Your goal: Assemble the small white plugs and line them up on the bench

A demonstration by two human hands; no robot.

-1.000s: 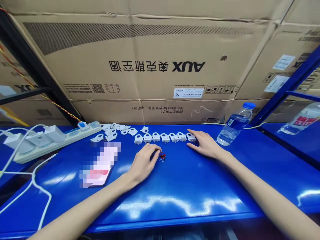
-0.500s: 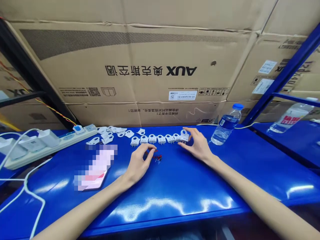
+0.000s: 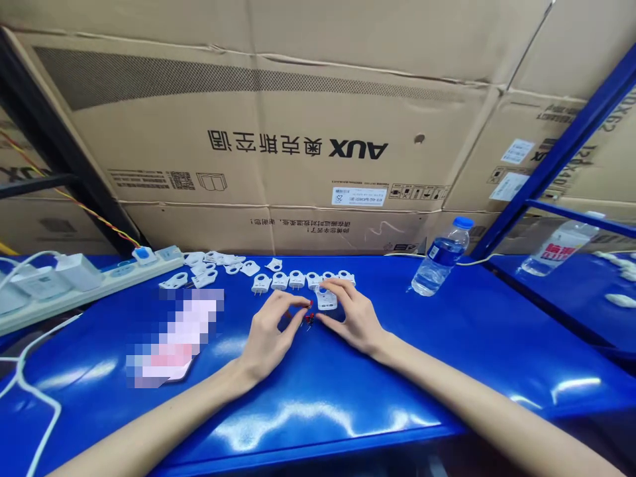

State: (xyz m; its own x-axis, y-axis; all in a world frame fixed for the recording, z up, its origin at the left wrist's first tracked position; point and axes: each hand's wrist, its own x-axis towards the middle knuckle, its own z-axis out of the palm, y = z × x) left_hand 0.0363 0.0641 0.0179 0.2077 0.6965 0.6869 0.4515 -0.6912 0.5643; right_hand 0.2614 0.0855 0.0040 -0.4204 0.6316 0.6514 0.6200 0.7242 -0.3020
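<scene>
A white cable (image 3: 53, 401) lies at the left of the table (image 3: 387, 377), running toward the near edge. Farther in, on the left half, lies a pink phone (image 3: 166, 354), mostly blurred out.

Right of it, near the table's middle, the left hand (image 3: 268, 338) has thumb and index fingers nearly closed, pinching a red part (image 3: 310, 304). A small heap of red parts (image 3: 310, 319) with thin legs lies just beside its fingertips. The right hand (image 3: 356, 322) faces it, fingers curved and partly open, holding a white plug (image 3: 326, 300); whether the thumb touches the plug, I cannot tell.

Beyond the hands, six plugs (image 3: 279, 281) form a row along the far edge. Left of them sits a loose pile of white pieces (image 3: 211, 260), then a power strip (image 3: 126, 273) toward the far left corner. A bottle (image 3: 432, 271) leans near the far right. Behind the far edge stands a carton (image 3: 293, 86).
</scene>
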